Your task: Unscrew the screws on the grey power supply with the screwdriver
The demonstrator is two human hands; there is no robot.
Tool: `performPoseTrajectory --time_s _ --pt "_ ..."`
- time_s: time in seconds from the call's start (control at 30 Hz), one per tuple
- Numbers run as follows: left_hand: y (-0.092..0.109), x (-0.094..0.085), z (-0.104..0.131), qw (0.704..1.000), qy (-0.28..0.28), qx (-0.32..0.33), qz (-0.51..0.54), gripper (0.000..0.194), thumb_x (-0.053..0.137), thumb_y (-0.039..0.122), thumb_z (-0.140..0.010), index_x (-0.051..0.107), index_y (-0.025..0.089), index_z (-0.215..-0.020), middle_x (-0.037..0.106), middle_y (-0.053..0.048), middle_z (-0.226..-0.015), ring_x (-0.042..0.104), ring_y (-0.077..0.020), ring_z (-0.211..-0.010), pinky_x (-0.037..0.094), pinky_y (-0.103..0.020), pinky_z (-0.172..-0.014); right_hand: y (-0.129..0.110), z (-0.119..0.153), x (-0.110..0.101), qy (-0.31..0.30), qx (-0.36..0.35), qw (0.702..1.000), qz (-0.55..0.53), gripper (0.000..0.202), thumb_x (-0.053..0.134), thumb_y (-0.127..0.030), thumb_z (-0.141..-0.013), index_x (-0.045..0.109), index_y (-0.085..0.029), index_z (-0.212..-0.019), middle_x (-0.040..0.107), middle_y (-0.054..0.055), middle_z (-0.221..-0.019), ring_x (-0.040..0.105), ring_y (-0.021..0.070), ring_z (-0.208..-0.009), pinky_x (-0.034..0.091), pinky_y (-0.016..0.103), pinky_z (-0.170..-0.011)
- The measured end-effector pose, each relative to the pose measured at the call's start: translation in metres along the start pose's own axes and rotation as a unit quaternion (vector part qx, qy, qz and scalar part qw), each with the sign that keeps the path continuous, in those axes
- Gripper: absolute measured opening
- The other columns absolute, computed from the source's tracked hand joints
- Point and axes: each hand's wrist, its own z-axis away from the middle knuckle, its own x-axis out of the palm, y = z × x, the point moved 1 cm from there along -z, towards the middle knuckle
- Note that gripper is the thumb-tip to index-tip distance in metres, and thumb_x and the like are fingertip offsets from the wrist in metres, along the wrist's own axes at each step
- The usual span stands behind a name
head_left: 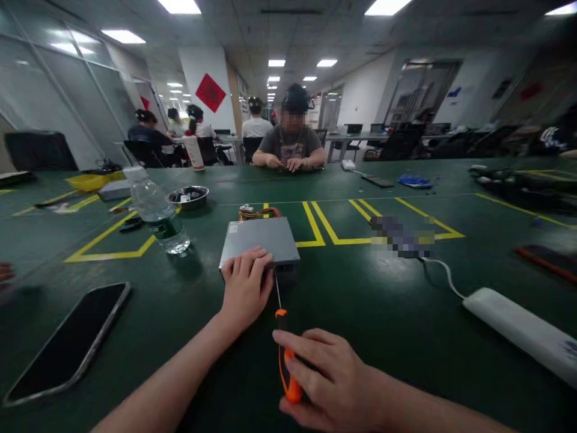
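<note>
A grey metal power supply unit (259, 233) lies flat on the green table, with a bundle of coloured wires (260, 212) at its far side. My left hand (247, 278) grips its near left corner, fingers over the top and thumb at the front face. In my right hand (327, 376) is an orange and black screwdriver (288, 364), held by its handle. Its thin shaft points away from me, and the tip meets the unit's near face beside my left thumb. Any screw at the tip is too small to make out.
A water bottle (157, 213) and a metal bowl (188, 197) of small parts stand left. A phone (70, 343) lies near left; a white power strip (518, 328) with a cable is at right. Across the table (216, 385) sits a person (289, 141) with both hands on it.
</note>
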Motion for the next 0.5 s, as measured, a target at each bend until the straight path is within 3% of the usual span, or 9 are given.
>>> performPoseTrajectory --time_s 0.23,0.4,0.5 --pt "-0.0003 -0.0032 0.0002 1.000 0.002 0.002 0.009 0.024 0.050 0.019 -0.083 0.051 0.021 -0.107 0.060 -0.009 -0.111 0.052 -0.0237 -0.109 0.029 -0.040 -0.087 -0.0027 -0.0045 -0.0080 -0.079 0.006 0.997 0.004 0.031 0.027 -0.033 -0.098 0.050 -0.015 -0.109 0.063 0.015 -0.105 0.062 0.0166 -0.094 0.051 0.027 -0.074" --pt "0.0008 -0.0042 -0.0001 1.000 -0.005 -0.002 0.012 0.025 0.050 0.020 -0.083 0.051 0.021 -0.108 0.059 -0.009 -0.113 0.052 -0.0235 -0.109 0.029 -0.041 -0.088 -0.0013 -0.0027 -0.0050 -0.010 0.001 1.000 0.016 0.027 0.035 -0.031 -0.096 0.054 -0.012 -0.090 0.064 0.016 -0.101 0.064 0.0147 -0.079 0.051 0.026 -0.070" --pt "0.0011 -0.0048 -0.0002 1.000 -0.007 -0.004 0.014 0.025 0.050 0.020 -0.083 0.051 0.021 -0.108 0.059 -0.009 -0.112 0.052 -0.0234 -0.109 0.029 -0.041 -0.087 -0.0005 0.0021 -0.0035 0.002 0.006 1.000 0.010 0.024 0.039 -0.031 -0.095 0.053 -0.012 -0.089 0.065 0.015 -0.099 0.064 0.0150 -0.084 0.051 0.026 -0.073"
